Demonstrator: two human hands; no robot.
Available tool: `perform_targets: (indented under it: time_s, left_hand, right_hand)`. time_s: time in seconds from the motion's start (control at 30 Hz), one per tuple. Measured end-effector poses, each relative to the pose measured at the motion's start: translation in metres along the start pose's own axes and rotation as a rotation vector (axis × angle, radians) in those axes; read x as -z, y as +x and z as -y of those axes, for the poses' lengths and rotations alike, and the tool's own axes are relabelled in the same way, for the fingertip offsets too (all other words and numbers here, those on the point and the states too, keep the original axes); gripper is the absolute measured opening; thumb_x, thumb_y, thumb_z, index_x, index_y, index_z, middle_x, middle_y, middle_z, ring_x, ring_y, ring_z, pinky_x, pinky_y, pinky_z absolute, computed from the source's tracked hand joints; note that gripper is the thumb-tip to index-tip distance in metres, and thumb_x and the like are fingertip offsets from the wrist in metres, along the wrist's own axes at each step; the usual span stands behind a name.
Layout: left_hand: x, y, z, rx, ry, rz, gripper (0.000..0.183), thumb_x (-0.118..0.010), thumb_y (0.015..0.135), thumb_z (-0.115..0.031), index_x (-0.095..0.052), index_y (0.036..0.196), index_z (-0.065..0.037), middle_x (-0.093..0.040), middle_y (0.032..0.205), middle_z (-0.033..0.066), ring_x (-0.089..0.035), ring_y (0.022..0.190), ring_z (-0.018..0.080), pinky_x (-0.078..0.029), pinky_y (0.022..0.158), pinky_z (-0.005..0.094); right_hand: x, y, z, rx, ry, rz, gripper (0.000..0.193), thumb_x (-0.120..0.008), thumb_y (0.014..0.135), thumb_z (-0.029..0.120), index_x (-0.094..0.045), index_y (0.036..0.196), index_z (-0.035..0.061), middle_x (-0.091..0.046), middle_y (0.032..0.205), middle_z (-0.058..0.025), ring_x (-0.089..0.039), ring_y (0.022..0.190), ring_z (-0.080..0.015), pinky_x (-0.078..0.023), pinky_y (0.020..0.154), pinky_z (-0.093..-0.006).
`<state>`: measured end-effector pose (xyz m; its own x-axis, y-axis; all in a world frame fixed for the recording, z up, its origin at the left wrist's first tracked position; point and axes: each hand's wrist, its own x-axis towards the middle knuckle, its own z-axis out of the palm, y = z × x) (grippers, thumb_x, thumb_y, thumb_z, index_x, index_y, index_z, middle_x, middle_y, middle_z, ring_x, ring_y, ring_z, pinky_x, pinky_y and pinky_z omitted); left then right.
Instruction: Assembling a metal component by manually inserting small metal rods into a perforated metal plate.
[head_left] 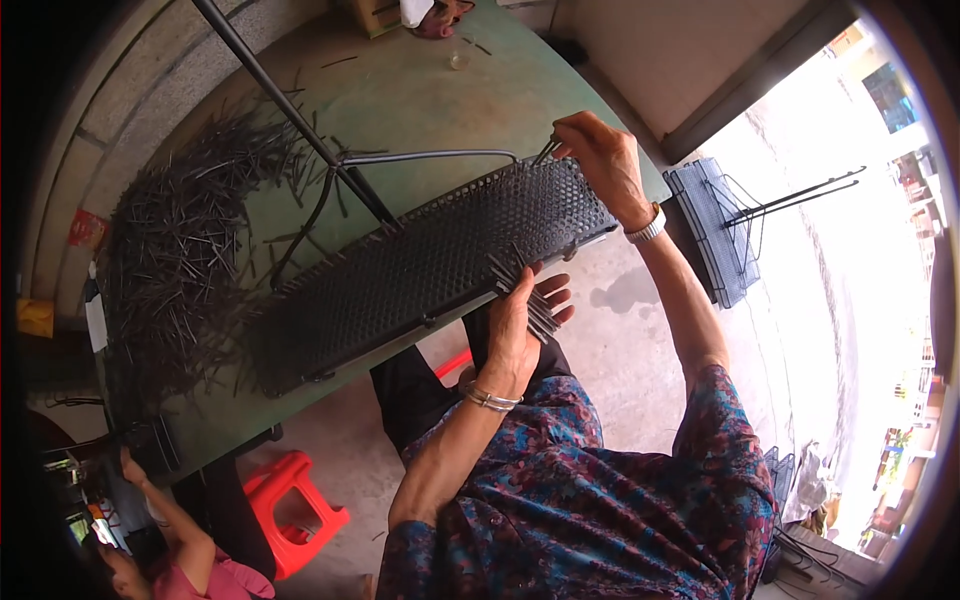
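Note:
A long black perforated metal panel (425,255) lies slantwise on the green table, with a dark tubular frame (330,160) rising from its far side. Short dark strips stick up along parts of the panel's far edge. My left hand (513,335) is closed round a bundle of thin dark strips (541,314) at the panel's near edge, some fingers extended. At the far right edge of the panel, my right hand (600,160) pinches a few thin dark strips (546,150) between its fingertips.
A large heap of loose dark strips (180,235) covers the table's left side. A red plastic stool (290,510) stands at lower left, near a co-worker in a pink top (225,575). To the right are finished-looking mesh panels with rods (715,230). A small glass (459,60) sits at the far side.

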<state>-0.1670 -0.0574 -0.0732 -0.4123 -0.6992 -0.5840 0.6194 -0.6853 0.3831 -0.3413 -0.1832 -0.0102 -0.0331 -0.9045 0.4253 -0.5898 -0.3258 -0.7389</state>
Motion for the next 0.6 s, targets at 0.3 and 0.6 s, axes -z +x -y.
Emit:
perform_targets:
  time_s: [0.3, 0.6]
  left_hand:
    - [0.003, -0.001, 0.002, -0.025, -0.014, -0.043, 0.024, -0.050, 0.099, -0.029, -0.054, 0.111, -0.010, -0.065, 0.096, 0.0114, -0.060, 0.082, 0.0178, -0.053, 0.074, 0.0363]
    - [0.004, 0.000, 0.002, -0.052, -0.013, 0.026, 0.021, -0.053, 0.098, -0.029, -0.053, 0.104, -0.008, -0.054, 0.071, 0.0030, -0.048, 0.061, 0.0110, -0.039, 0.052, 0.0269]
  right_hand:
    - [-0.007, 0.006, -0.013, 0.049, -0.065, 0.044, 0.015, -0.059, 0.088, 0.011, -0.065, 0.095, -0.0010, -0.068, 0.080, -0.0149, -0.070, 0.070, -0.0205, -0.052, 0.064, -0.0299]
    - [-0.018, 0.009, -0.034, 0.186, -0.158, 0.225, 0.014, -0.059, 0.081, 0.003, -0.065, 0.093, 0.0005, -0.067, 0.086, -0.0098, -0.068, 0.071, -0.0181, -0.053, 0.065, -0.0272]
